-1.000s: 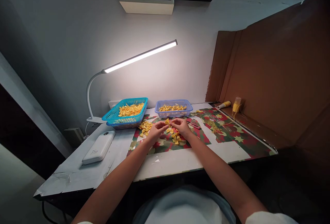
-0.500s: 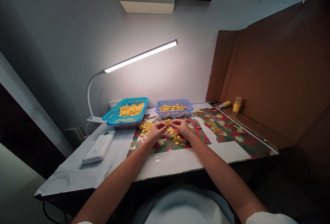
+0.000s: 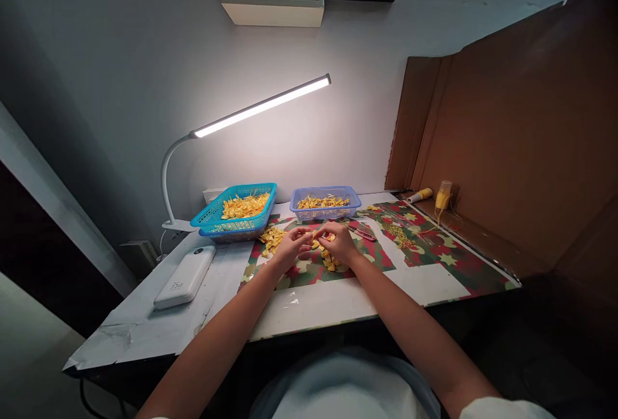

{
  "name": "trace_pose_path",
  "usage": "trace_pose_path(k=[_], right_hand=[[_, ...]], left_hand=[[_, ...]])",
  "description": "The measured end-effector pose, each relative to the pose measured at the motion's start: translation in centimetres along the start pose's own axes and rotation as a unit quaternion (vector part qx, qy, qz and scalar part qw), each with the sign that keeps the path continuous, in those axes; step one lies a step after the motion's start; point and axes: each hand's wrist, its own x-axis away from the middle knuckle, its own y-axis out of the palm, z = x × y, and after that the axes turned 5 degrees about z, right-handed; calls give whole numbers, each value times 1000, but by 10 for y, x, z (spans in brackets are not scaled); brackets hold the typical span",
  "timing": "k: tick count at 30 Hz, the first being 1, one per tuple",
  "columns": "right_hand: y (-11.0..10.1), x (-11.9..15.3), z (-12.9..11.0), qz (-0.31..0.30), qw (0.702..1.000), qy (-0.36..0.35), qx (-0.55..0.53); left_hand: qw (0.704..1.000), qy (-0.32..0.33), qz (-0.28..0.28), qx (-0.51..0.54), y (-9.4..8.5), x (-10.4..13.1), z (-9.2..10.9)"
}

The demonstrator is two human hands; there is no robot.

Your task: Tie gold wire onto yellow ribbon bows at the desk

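Observation:
Over the patterned mat, my left hand (image 3: 293, 245) and my right hand (image 3: 338, 241) meet fingertip to fingertip, both closed in a pinch. Between them is a small yellow bow-shaped piece (image 3: 314, 237), mostly hidden by the fingers. A loose pile of yellow pieces (image 3: 271, 240) lies just left of my left hand. More yellow pieces (image 3: 329, 260) rest under and beside my right hand. Past that hand lies a pair of pink-handled snips or a similar tool (image 3: 363, 233), partly hidden.
Behind the hands stand a teal basket (image 3: 205, 218) and a purple basket (image 3: 324, 213), both holding yellow pieces. A white power bank (image 3: 186, 277) lies left, below a lit lamp (image 3: 263, 107). Yellow strands (image 3: 398, 236) lie right, before a cardboard panel (image 3: 512, 136).
The yellow piece showed above the fingertips before; now it sits lower and is more covered. My right hand has turned slightly inward, and the fingertips have shifted a little.

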Motion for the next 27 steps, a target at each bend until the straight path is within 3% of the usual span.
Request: trace_pose_path(k=[6,12,21,27], right_hand=[[-5,-3,1,26,999,-3,37],[-6,0,7,-72,989,-46,118],[-6,1,12,-109,980,-30,162],[-5,4,11,-140,973,1,184]], left_hand=[[984,129,-42,-115,-5,-1,-5],[949,202,-64,-235,-8,1,-6],[886,261,-46,-381,-7,7,3],[866,277,-53,-412,-6,8,4]])
